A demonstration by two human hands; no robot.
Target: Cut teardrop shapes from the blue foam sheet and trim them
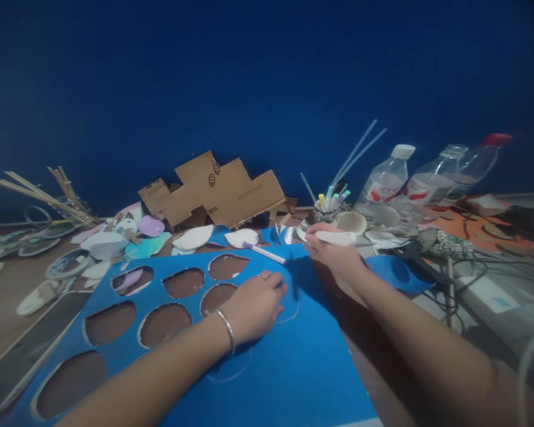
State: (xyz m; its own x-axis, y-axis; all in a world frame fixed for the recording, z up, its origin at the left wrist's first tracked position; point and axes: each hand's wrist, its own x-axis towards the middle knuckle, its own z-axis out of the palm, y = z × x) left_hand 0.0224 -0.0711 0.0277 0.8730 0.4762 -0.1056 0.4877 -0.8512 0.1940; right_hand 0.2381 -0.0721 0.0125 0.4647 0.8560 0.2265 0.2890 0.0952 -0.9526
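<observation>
A large blue sheet with several round holes cut out of it lies in front of me on the brown table. My left hand, with a bangle on the wrist, rests on the sheet with its fingers curled, pressing it down beside a drawn circle. My right hand reaches to the sheet's far right corner and is closed around a white tool. A white marker with a purple cap lies on the sheet's far edge between the hands.
Cut paper discs and cardboard pieces lie along the far side. A cup of pens, three plastic bottles, a glue gun and cables sit at the right. Wooden sticks lie at the left.
</observation>
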